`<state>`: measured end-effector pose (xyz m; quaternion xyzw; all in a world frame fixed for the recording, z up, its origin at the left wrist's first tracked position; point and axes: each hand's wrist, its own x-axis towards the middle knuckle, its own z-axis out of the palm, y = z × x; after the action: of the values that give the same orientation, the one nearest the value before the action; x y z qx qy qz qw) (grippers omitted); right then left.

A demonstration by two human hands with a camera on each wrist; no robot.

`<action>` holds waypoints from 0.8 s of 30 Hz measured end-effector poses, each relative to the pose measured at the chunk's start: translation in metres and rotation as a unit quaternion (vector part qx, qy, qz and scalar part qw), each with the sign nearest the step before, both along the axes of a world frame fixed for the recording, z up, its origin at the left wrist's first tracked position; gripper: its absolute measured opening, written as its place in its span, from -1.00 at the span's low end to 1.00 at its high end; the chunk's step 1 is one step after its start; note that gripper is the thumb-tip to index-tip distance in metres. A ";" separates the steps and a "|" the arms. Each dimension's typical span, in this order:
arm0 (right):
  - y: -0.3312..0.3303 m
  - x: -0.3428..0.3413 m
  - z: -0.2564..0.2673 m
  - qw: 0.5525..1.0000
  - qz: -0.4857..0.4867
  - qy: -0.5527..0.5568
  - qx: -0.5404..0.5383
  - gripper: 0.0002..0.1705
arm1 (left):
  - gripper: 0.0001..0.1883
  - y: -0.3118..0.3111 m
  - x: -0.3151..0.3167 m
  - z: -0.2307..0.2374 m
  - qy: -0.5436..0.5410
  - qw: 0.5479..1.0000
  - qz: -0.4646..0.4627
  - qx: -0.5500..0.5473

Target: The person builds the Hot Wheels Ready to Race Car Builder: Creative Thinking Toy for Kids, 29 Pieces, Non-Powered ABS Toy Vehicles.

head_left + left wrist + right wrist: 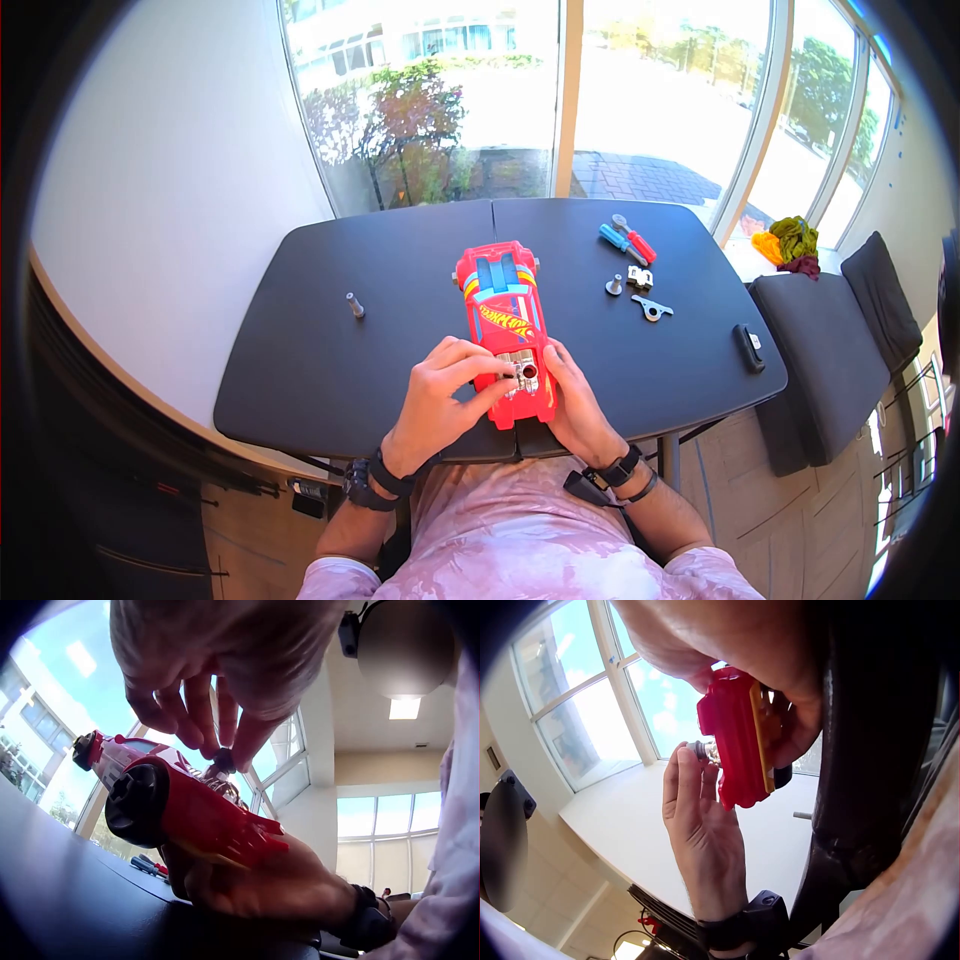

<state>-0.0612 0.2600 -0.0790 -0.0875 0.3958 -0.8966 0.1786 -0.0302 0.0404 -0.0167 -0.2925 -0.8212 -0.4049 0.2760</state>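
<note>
A red toy car [510, 330] with a yellow and blue hood stands in front of the person, held at its chrome engine end. The left hand [435, 400] pinches a small grey-black piece [697, 749] between thumb and fingertips, against the chrome part [519, 362]. From the other side the right hand [582, 410] grips the car's edge, its thumb along the red body. In the left wrist view the right hand [262, 883] lies under the car [206, 821], and the dark piece [223, 759] touches the chrome. The car's underside is mostly hidden.
A grey bolt-like piece [355, 305] stands on the black table [300, 360] at left. At right lie blue [614, 238] and red [641, 246] handled tools, a chrome part [640, 278], another grey piece [614, 286], a grey flat tool [652, 309] and a black object [748, 348].
</note>
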 end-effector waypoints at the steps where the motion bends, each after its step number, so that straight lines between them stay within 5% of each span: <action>1: 0.000 0.000 0.001 1.000 -0.002 -0.005 0.002 -0.43 | -0.60 0.002 -0.001 0.000 0.003 1.000 0.000 0.012; 4: -0.001 0.003 0.003 1.000 -0.008 -0.014 0.003 -0.42 | -0.57 0.009 0.005 0.002 -0.047 0.993 -0.030 0.101; 10: 0.000 0.001 0.003 1.000 0.000 -0.009 -0.005 -0.42 | -0.61 0.006 0.004 0.007 -0.026 0.998 0.041 -0.029; 16: 0.001 0.000 0.001 1.000 -0.008 -0.009 0.005 -0.43 | -0.62 0.009 0.000 0.007 0.027 0.998 -0.025 -0.050; 24: 0.001 0.000 0.001 1.000 -0.006 -0.005 0.008 -0.44 | -0.56 0.008 0.002 0.008 -0.045 0.998 -0.045 -0.002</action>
<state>-0.0612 0.2614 -0.0780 -0.0796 0.4024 -0.8949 0.1756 -0.0281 0.0483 -0.0090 -0.3114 -0.8195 -0.4279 0.2199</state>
